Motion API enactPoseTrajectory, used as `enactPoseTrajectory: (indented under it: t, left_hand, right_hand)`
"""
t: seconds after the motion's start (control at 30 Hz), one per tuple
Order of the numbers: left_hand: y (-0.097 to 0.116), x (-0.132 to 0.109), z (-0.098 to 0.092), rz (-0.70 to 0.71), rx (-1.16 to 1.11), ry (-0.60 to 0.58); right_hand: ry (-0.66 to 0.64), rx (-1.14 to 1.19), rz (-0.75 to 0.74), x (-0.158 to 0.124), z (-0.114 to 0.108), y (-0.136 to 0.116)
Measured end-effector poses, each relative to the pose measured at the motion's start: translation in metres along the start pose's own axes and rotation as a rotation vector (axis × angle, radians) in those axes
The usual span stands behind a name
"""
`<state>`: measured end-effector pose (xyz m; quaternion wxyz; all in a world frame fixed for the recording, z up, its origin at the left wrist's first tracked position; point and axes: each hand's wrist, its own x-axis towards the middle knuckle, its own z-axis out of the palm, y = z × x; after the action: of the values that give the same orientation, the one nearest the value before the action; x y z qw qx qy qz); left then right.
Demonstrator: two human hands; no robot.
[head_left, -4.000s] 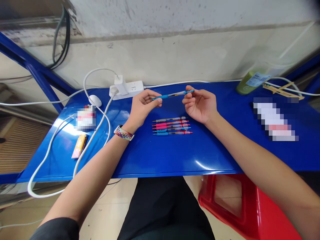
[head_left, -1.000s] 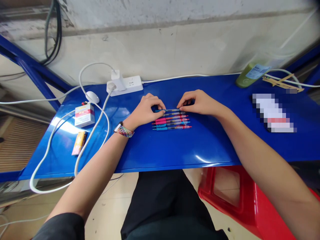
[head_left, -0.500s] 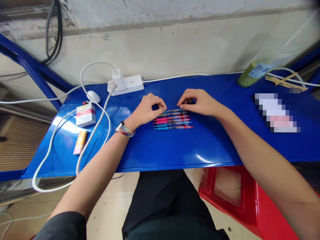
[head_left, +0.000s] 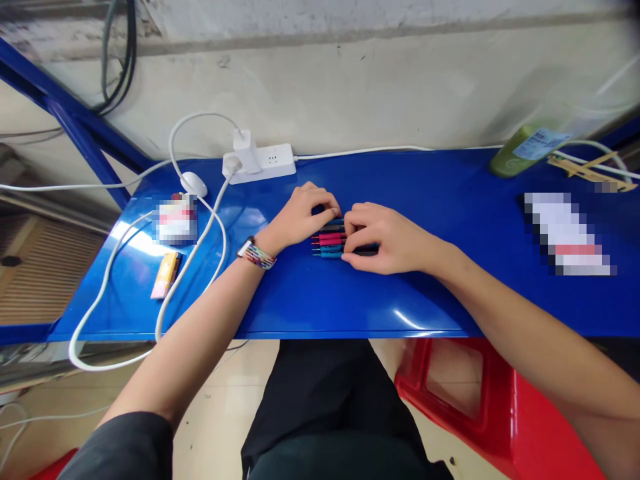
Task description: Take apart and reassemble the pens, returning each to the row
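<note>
Our right hand (head_left: 385, 239) lies over the right part of the pens (head_left: 330, 241), fingers curled down around the bundle so that it grasps them against the table (head_left: 310, 300); only their left ends, with pink, dark and blue grips, stick out from under it. Our left hand (head_left: 303, 215) sits just left of them, fingertips bent onto the far side of the row at its tips, pinching lightly rather than clenched. The pens lie side by side in the middle of the table, between the two hands.

To gather them well, we judge the thing is to keep them parallel: press evenly from far and near so none rolls out, let the left fingertips square the tips, and close the right hand around all of them before lifting.

Far left stand a power strip (head_left: 265, 161) and a mouse (head_left: 193, 183); a lighter (head_left: 167, 275) lies near left, a green bottle (head_left: 520, 150) far right.
</note>
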<state>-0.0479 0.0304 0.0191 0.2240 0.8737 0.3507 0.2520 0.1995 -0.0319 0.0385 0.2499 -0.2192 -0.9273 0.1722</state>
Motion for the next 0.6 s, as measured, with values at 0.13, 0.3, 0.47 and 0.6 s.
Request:
enactPoseTrajectory:
  t: [0.13, 0.3, 0.47, 0.6]
  left_hand:
    - [0.0003, 0.0007, 0.0005, 0.018, -0.020, 0.007]
    - [0.0008, 0.0005, 0.0005, 0.010, -0.019, 0.006]
    - [0.0006, 0.0011, 0.0007, 0.005, -0.015, 0.002]
    - [-0.0012, 0.0017, 0.0011, 0.001, -0.012, -0.017]
  right_hand:
    - [0.002, 0.039, -0.011, 0.0006, 0.0030, -0.0015]
    - [-0.019, 0.025, 0.030, 0.0004, 0.0015, -0.0017]
    - [-0.023, 0.056, 0.003, -0.0001, -0.0015, -0.0033]
    - [-0.040, -0.015, -0.003, -0.0002, 0.0003, -0.0035]
